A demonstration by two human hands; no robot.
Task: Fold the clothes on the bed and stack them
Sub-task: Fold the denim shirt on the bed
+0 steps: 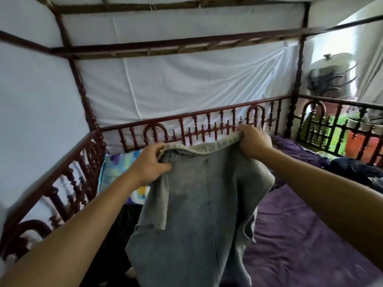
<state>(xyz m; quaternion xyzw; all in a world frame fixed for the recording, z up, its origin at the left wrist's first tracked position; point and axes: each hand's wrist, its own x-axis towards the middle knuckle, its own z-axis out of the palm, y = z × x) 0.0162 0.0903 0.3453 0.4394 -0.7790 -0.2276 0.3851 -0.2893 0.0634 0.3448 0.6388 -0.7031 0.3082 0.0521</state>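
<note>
Progress: early, by my read. No folded item or stack shows in view.

Grey jeans are held up in the air by the waistband. The legs drop below the fingers toward the bed and run out of the bottom of the frame.

Left hand: fingers and thumb curled round the left end of the waistband, firm pinch, cloth bunched under the thumb.

Right hand: fingers curled over the other end of the waistband, gripping it. This end sits higher than the left one.

The waistband sags a little between the two grips, so it is not pulled taut. A loose strip of the same fabric hangs just below the left fingers. It could be a turned-out pocket or a flap, cannot tell which.

Left to do, as far as visible:
- Dark clothes lie crumpled on the purple sheet, well to the right of the right fingers, near the side railing.
- Another dark item lies below the left fingers, partly hidden by the jeans and forearm.
- Patterned pillow sits just left of the left fingers. It does not look like laundry.

Judgement: the step in hand is straightening the jeans ahead of their first fold, with at least two more items waiting after that.
</note>
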